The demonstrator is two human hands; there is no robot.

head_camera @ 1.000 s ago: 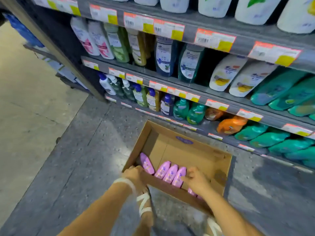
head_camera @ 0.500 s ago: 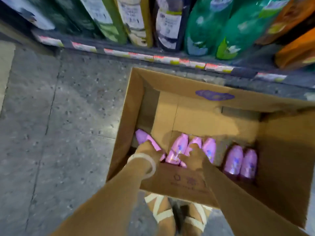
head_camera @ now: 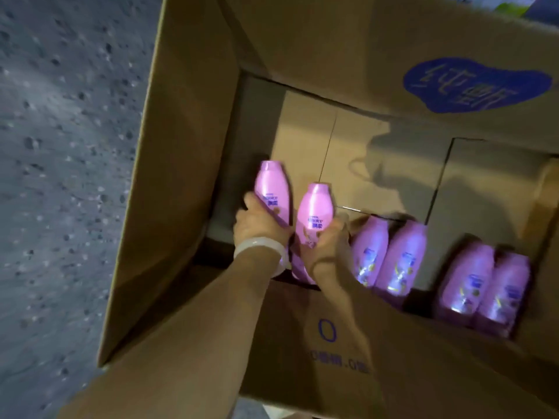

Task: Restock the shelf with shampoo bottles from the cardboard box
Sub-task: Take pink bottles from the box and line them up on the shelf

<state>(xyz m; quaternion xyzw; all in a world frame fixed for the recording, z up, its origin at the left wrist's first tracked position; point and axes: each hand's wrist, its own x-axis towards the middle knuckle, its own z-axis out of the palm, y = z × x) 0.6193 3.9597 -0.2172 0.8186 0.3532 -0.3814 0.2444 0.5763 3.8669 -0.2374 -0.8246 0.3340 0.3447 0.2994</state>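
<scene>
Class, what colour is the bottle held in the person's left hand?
Pink, cap included. The bottle in the left hand shows best in the head view.

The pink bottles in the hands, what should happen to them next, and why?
Probably lift both straight up out of the box. The left hand grips one pink bottle, the right hand grips another, and both bottles are still down between the cardboard walls. Four more lie along the near wall, so these two must go to the shelf first.
</scene>
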